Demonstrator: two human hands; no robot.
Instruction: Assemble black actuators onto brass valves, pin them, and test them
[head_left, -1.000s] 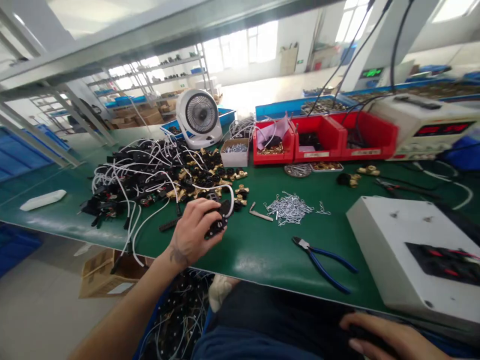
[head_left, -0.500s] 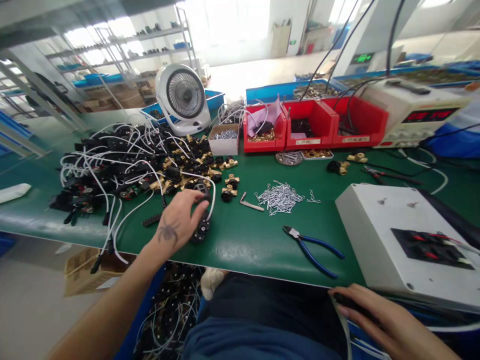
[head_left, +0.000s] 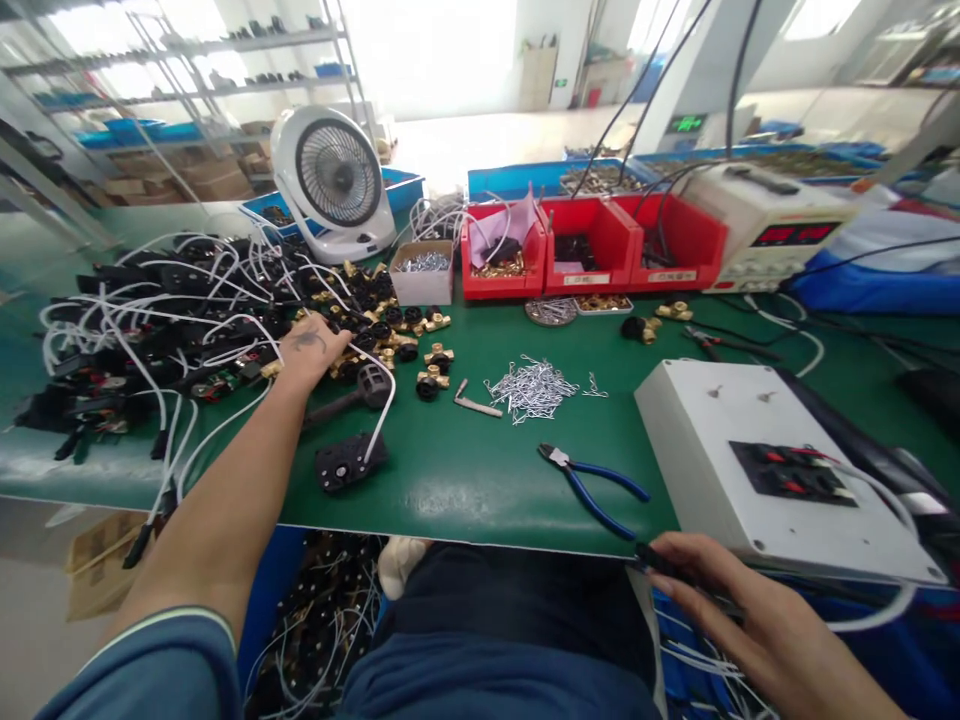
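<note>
My left hand (head_left: 311, 345) reaches into the far side of the pile of black housings and brass valve bodies (head_left: 409, 352); its fingers are hidden behind the hand. On the near side, a black plastic housing with a white cable (head_left: 349, 463) lies loose on the green bench. Beside it is a dark stick-like piece with a round caged end (head_left: 371, 385). Low at the bench's front edge, my right hand (head_left: 720, 590) is closed around a slim black object, mostly covered by the fingers. Blue-handled cutting pliers (head_left: 592, 485) lie open nearby.
Metal clip pins (head_left: 534, 388) lie heaped mid-bench, near a small hex key (head_left: 478, 402). A grey switch box (head_left: 705, 400) stands right. Behind are red bins (head_left: 502, 290), a white fan (head_left: 337, 180) and a power supply (head_left: 780, 220). White cables trail over the front edge.
My left hand has let go of the black housing, leaving it on the bench, and moved away into the pile. My right hand still holds the black object. The view has shifted right.
</note>
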